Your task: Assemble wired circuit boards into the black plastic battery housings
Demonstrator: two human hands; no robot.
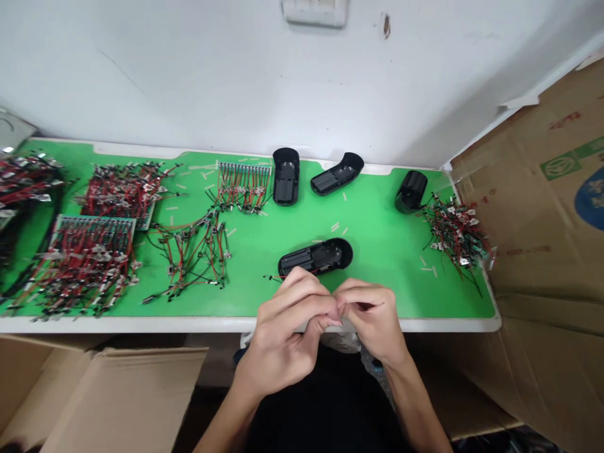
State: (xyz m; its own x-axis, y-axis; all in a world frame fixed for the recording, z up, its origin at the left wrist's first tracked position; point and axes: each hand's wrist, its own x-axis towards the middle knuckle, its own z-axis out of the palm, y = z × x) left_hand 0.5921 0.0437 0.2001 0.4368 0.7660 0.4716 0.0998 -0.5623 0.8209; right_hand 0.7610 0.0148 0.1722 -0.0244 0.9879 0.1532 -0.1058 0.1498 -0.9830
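My left hand (287, 327) and my right hand (372, 318) meet at the table's front edge, fingertips pinched together on something small that I cannot make out. Just beyond them a black plastic housing (315, 257) lies open side up on the green mat (377, 239), with thin wires trailing from its near side towards my fingers. Two more black housings (285, 176) (336, 174) lie at the back of the mat, and a third one (410, 190) lies further right.
Bundles of red and black wired parts (89, 258) cover the mat's left half, a loose group (193, 255) sits left of centre, and a small heap (455, 233) lies at the right. Cardboard boxes stand at the right (542, 239) and lower left (94, 396).
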